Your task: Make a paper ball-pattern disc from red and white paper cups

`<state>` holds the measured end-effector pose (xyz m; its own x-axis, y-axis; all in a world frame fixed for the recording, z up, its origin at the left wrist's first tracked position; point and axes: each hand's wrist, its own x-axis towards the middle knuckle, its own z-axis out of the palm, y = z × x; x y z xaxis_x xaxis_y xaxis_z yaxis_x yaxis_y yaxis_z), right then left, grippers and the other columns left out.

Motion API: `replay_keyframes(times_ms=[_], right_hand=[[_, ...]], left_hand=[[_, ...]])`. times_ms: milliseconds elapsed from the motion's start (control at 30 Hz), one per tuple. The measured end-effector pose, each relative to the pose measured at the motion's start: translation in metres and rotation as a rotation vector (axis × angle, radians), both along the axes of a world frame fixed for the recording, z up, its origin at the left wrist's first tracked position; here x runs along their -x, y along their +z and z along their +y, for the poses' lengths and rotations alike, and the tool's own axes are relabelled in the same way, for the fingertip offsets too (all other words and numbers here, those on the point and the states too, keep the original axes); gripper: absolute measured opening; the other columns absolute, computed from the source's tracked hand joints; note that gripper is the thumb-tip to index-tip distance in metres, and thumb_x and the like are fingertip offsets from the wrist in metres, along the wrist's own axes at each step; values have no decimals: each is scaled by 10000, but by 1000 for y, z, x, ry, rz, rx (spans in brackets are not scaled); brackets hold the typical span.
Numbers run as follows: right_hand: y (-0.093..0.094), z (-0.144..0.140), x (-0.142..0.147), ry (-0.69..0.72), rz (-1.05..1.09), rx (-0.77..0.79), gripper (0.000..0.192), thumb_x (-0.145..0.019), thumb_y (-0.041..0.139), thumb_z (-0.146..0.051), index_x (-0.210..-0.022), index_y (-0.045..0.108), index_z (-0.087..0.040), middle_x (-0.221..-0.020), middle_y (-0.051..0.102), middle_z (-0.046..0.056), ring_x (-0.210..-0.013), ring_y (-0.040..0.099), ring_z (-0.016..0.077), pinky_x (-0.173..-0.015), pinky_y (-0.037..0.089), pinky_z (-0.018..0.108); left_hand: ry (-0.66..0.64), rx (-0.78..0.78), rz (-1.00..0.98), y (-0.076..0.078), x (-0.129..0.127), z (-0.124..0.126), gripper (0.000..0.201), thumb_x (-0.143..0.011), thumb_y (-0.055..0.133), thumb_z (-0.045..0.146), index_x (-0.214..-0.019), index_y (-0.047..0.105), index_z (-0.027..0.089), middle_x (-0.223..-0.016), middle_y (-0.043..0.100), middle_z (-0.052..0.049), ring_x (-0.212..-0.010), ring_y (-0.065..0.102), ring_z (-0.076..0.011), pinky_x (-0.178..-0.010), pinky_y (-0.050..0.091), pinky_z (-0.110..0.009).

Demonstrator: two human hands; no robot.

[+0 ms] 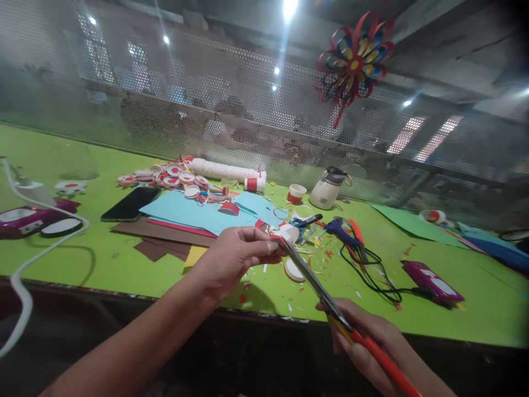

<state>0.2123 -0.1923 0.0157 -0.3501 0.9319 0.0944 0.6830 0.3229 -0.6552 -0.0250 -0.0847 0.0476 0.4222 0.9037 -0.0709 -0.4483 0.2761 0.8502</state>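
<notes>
"What's each hand got?"
"The left hand [243,248] pinches a small reddish piece [278,239] above the table [136,275]. The right hand [366,325] is curled round scissors [309,273], their tips at that piece."
"Any containers beyond?"
"A red-and-white cup [296,194] upright near a dark-lidded jug [326,192]; I can't tell what's in either. Another cup [255,184] lies on its side."
</notes>
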Motion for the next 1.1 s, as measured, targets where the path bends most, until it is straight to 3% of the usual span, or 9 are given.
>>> replay_keyframes(times_ms=[333, 500, 800, 1100], right_hand=[[-4, 1, -7, 15, -18, -52, 459, -883, 482, -466, -1249, 533, -195, -644, 559, 13, -537, 508, 148, -494, 412, 225], [-2, 2, -7, 28, -35, -72, 443, -883, 488, -449, -1232, 547, -184, -678, 596, 25, -592, 568, 163, -518, 447, 221], [-16, 3, -6, -34, 41, -133, 497, -866, 485, -539, -1150, 630, -158, -689, 625, 51, -700, 634, 204, -583, 494, 233], [-5, 6, -5, 36, -25, -161, 445, -882, 503, -431, -1228, 614, -175, -687, 630, 51, -617, 610, 183, -560, 510, 234]], left_hand=[[4, -13, 16, 3, -2, -2, 152, -602, 773, 113, -569, 628, 85, -684, 707, -83, -716, 671, -179, -809, 501, -352], [15, -2, 20, 2, -2, -1, 153, -594, 780, 107, -566, 631, 85, -676, 700, -81, -704, 664, -176, -820, 491, -367], [14, -10, 29, 0, -2, 0, 156, -580, 793, 129, -583, 644, 84, -650, 689, -67, -685, 655, -169, -789, 493, -344], [4, -5, 19, -4, -1, 1, 176, -574, 803, 132, -587, 631, 92, -650, 697, -71, -691, 663, -174, -774, 496, -335]])
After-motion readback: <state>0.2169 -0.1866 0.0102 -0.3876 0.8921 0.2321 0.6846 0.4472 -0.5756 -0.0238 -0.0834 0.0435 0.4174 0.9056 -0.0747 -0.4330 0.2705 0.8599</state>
